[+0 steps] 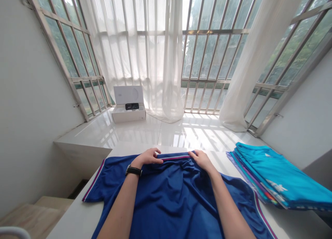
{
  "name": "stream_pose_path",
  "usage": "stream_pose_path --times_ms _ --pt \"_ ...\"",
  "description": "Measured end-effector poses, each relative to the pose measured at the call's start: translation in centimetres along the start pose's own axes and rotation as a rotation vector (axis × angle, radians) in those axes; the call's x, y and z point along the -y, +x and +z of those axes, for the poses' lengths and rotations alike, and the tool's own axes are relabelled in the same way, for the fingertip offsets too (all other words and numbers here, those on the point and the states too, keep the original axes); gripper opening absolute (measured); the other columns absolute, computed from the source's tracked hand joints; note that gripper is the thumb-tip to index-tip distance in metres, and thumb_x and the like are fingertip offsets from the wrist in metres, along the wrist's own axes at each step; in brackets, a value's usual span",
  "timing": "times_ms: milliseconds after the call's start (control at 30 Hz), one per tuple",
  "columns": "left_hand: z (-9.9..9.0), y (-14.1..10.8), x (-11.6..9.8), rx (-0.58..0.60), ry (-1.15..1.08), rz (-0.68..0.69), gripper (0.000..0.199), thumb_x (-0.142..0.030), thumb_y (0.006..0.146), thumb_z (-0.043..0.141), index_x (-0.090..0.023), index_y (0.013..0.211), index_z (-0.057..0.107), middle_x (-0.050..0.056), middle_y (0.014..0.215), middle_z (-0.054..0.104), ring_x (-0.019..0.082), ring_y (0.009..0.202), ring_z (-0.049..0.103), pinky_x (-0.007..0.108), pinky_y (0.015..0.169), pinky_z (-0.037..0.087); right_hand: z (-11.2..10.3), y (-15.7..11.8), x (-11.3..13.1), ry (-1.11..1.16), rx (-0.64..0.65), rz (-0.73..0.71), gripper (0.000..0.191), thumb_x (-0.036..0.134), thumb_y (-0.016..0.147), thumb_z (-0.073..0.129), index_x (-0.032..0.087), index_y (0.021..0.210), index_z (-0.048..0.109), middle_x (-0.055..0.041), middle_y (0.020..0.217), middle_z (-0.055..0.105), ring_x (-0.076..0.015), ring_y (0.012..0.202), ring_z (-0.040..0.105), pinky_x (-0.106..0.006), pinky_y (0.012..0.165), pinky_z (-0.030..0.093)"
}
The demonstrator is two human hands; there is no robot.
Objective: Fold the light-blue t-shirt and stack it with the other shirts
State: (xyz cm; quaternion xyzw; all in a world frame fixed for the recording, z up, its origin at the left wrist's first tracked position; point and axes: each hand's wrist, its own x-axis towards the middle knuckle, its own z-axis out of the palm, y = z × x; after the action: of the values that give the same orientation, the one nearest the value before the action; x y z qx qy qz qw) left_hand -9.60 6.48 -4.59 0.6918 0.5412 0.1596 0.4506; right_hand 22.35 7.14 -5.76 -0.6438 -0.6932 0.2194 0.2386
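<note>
A dark blue short-sleeved shirt (176,194) lies spread over the white table, its sleeves out to both sides and trimmed with white and magenta stripes. Wrinkles run down its middle. At the far edge, the striped collar (176,157) stretches between my two hands. My left hand (150,156), with a black-strapped watch (134,170) on the wrist, pinches the collar's left end between thumb and fingers. The right end is gripped by my right hand (201,158), its fingertips over the collar's edge.
Right of the shirt lies a stack of folded clothes (282,176), bright turquoise on top. An open white box (129,115) with a black phone-like device (132,106) stands on the glossy sill (166,131). Beyond are white curtains (172,69) and barred windows (212,52).
</note>
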Motion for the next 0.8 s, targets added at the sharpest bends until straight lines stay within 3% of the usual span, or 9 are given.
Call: stream_pose_path --times_ms 167,333,467,567,700,800 --pt "-1.5 -0.9 0.8 0.065 0.031 -0.043 0.065 -0.05 0.057 0.083 -0.017 0.109 0.064 0.002 0.081 0.07 0.021 0.075 0.066 0.028 0.067 0.048 0.9 0.5 -0.4 -0.044 -0.044 0.063 0.039 0.05 0.091 0.05 0.022 0.065 0.061 -0.0046 0.073 0.069 -0.0195 0.073 0.062 -0.027 0.067 0.041" --pt "-2.8 -1.8 1.5 0.058 0.11 -0.064 0.065 -0.048 0.058 0.083 -0.019 0.114 0.065 0.001 0.086 0.072 0.021 0.079 0.068 0.027 0.069 0.049 1.9 0.1 -0.2 -0.055 -0.075 0.108 0.039 0.052 0.092 0.049 0.023 0.073 0.067 -0.0076 0.085 0.073 -0.0225 0.084 0.066 -0.029 0.07 0.044" --pt "-3.1 -2.0 2.3 -0.097 0.247 -0.095 0.042 -0.038 0.067 0.074 -0.019 0.104 0.07 0.003 0.087 0.072 0.022 0.079 0.069 0.027 0.067 0.049 2.2 -0.6 0.2 -0.052 -0.1 0.125 0.039 0.052 0.093 0.048 0.023 0.076 0.068 -0.0087 0.087 0.073 -0.0242 0.086 0.067 -0.031 0.071 0.045" --pt "-2.2 -1.7 2.8 -0.279 0.342 -0.13 0.027 -0.035 0.074 0.069 -0.019 0.095 0.071 0.008 0.098 0.073 0.025 0.093 0.068 0.029 0.076 0.048 1.7 -0.9 1.1 -0.04 -0.134 0.116 0.034 0.048 0.094 0.048 0.022 0.087 0.069 -0.0092 0.089 0.073 -0.0244 0.086 0.068 -0.032 0.072 0.046" --pt "-0.2 -1.3 3.1 -0.511 0.448 -0.168 0.03 -0.047 0.089 0.056 -0.023 0.102 0.069 0.009 0.107 0.073 0.029 0.105 0.066 0.034 0.084 0.046 -0.4 -1.3 4.0 -0.012 -0.236 0.028 0.031 0.037 0.094 0.049 0.02 0.116 0.062 -0.0102 0.111 0.07 -0.0235 0.104 0.063 -0.033 0.087 0.046" --pt "0.4 -1.3 3.4 -0.565 0.485 -0.164 0.03 -0.05 0.09 0.056 -0.026 0.104 0.069 0.006 0.104 0.075 0.027 0.103 0.067 0.032 0.083 0.046 -2.0 -2.8 6.7 0.068 -0.284 -0.139 0.031 0.039 0.096 0.045 0.02 0.116 0.061 -0.0086 0.113 0.069 -0.0211 0.105 0.062 -0.032 0.092 0.046"
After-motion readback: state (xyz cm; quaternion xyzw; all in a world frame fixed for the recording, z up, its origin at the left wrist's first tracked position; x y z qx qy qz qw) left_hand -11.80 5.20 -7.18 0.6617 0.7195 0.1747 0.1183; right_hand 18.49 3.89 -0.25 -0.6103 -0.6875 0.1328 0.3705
